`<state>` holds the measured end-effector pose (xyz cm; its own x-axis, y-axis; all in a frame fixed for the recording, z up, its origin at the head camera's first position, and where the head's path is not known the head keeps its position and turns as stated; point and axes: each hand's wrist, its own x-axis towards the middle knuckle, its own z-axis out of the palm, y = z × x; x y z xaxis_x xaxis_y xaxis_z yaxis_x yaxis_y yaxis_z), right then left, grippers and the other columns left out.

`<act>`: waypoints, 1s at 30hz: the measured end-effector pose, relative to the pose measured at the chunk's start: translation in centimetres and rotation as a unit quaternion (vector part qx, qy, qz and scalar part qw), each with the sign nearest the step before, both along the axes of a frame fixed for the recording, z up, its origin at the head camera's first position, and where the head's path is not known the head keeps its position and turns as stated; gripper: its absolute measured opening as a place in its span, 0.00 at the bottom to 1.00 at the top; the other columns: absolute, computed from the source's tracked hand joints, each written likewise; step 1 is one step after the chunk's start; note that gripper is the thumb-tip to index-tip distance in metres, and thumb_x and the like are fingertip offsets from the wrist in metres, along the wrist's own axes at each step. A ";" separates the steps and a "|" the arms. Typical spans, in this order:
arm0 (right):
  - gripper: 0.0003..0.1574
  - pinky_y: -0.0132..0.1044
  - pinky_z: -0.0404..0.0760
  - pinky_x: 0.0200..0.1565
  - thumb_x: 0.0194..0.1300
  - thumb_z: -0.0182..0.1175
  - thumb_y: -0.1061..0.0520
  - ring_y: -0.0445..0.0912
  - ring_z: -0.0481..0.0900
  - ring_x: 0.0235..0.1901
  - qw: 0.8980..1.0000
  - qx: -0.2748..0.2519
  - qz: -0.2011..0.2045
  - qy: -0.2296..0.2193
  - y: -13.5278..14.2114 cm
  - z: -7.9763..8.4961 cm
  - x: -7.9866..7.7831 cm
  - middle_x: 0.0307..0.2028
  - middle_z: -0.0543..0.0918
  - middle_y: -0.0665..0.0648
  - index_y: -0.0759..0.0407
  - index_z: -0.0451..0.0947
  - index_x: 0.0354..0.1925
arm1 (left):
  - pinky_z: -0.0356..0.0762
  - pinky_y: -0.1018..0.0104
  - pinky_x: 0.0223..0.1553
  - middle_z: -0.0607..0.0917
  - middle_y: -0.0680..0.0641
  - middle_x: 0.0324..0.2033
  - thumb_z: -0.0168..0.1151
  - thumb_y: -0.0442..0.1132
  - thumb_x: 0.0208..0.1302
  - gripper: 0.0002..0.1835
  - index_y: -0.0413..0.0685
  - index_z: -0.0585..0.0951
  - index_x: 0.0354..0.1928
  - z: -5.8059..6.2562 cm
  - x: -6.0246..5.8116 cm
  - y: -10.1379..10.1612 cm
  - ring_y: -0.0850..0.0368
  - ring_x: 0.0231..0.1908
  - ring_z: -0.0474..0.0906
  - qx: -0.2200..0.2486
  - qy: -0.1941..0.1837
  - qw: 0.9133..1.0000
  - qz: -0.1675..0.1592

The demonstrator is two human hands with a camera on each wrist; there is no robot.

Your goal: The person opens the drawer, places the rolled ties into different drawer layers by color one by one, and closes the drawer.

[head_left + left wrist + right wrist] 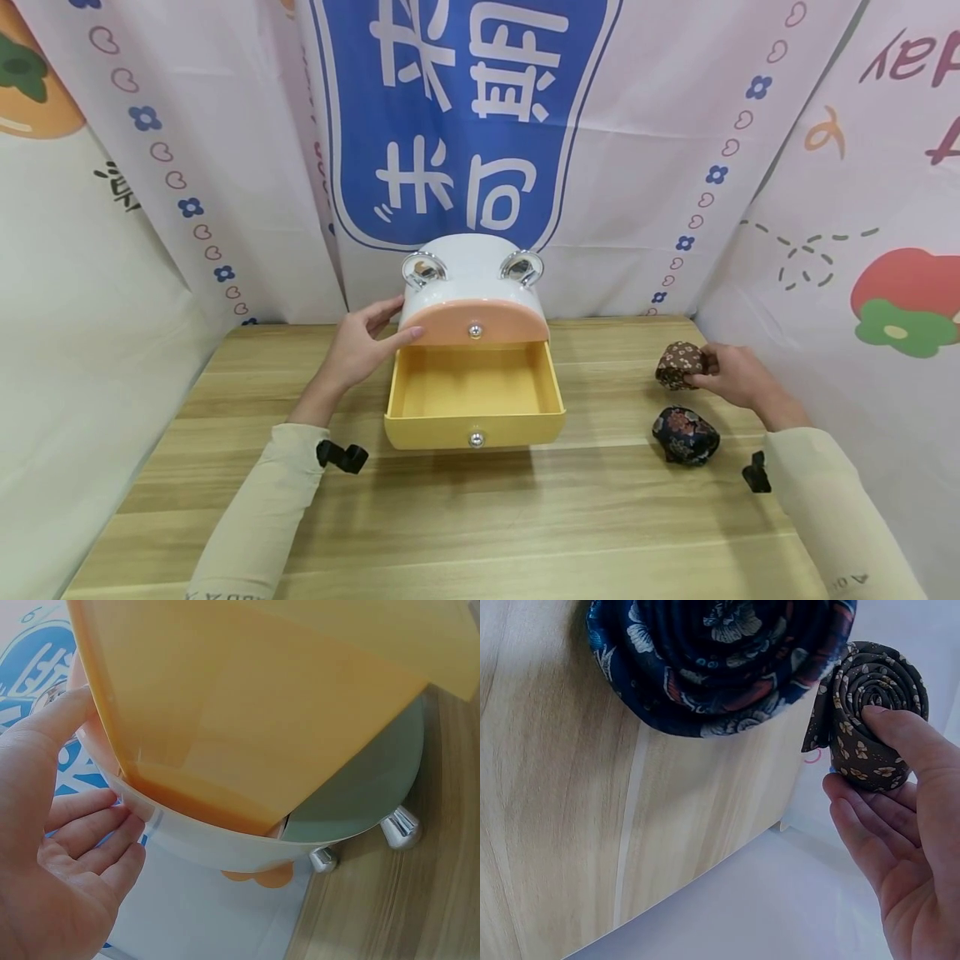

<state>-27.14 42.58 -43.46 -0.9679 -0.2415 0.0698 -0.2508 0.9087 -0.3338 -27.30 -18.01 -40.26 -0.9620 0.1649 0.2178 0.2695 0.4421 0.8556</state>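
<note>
A small white frog-shaped drawer box (pixel 472 267) stands at the back of the table. Its yellow lower drawer (pixel 435 430) is pulled out, with a bare inside. Above that, the peach upper drawer (pixel 442 321) is closed. My left hand (pixel 352 348) rests against the box's left side, thumb at the edge of the peach front and fingers along the white wall. At the right, my right hand (pixel 738 377) holds a rolled brown floral necktie (pixel 866 754) between thumb and fingers. Nearer the front lies a rolled navy floral necktie (pixel 686 435).
The wooden table (pixel 465 525) carries all of these. Printed curtains (pixel 637 125) hang close behind it and at both sides. Two silvery ring eyes (pixel 424 269) stick up from the top of the box, and round knobs (pixel 476 439) sit on the drawer fronts.
</note>
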 end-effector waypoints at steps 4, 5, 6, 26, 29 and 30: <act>0.23 0.53 0.90 0.40 0.62 0.75 0.56 0.55 0.87 0.35 1.000 -0.003 -0.001 0.004 0.0 0.1 0.0 0.35 0.89 0.66 0.73 0.81 0.45 | 0.67 0.48 0.81 0.73 0.45 0.77 0.75 0.61 0.64 0.45 0.50 0.71 0.77 0.1 0.1 0.0 0.45 0.78 0.67 0.003 0.000 1.000 -0.003; 0.23 0.53 0.90 0.40 0.62 0.75 0.56 0.55 0.87 0.35 1.000 -0.003 -0.003 0.006 0.0 0.1 0.0 0.35 0.89 0.66 0.73 0.81 0.45 | 0.67 0.48 0.81 0.73 0.44 0.77 0.75 0.61 0.64 0.45 0.50 0.71 0.77 0.1 0.1 0.0 0.45 0.78 0.67 0.004 0.000 1.000 -0.003; 0.23 0.54 0.91 0.41 0.62 0.75 0.56 0.55 0.87 0.35 1.000 -0.002 -0.003 0.008 0.0 0.2 0.0 0.35 0.89 0.66 0.73 0.81 0.45 | 0.67 0.48 0.81 0.73 0.44 0.77 0.75 0.60 0.64 0.45 0.50 0.71 0.77 0.1 0.1 0.1 0.45 0.78 0.67 0.005 -0.001 1.000 -0.004; 0.23 0.49 0.91 0.38 0.64 0.75 0.56 0.54 0.88 0.36 1.000 0.000 0.002 -0.002 -0.5 1.4 0.5 0.37 0.89 0.66 0.73 0.80 0.47 | 0.67 0.47 0.80 0.72 0.44 0.77 0.75 0.60 0.64 0.45 0.49 0.70 0.77 0.2 0.1 0.0 0.44 0.78 0.67 0.004 0.000 1.000 -0.005; 0.23 0.51 0.92 0.40 0.64 0.75 0.57 0.55 0.89 0.37 1.000 -0.002 0.006 -0.001 -0.7 1.6 0.6 0.38 0.90 0.66 0.73 0.80 0.48 | 0.67 0.47 0.81 0.72 0.44 0.77 0.75 0.60 0.64 0.45 0.49 0.71 0.77 0.2 0.1 0.0 0.44 0.78 0.67 0.006 -0.001 1.000 -0.006; 0.23 0.51 0.92 0.40 0.64 0.75 0.57 0.54 0.89 0.37 1.000 -0.002 0.008 0.000 -0.8 1.7 0.7 0.38 0.89 0.66 0.73 0.80 0.48 | 0.67 0.47 0.81 0.72 0.44 0.77 0.75 0.60 0.64 0.45 0.49 0.71 0.77 0.1 0.1 0.0 0.45 0.78 0.67 0.006 -0.001 1.000 -0.006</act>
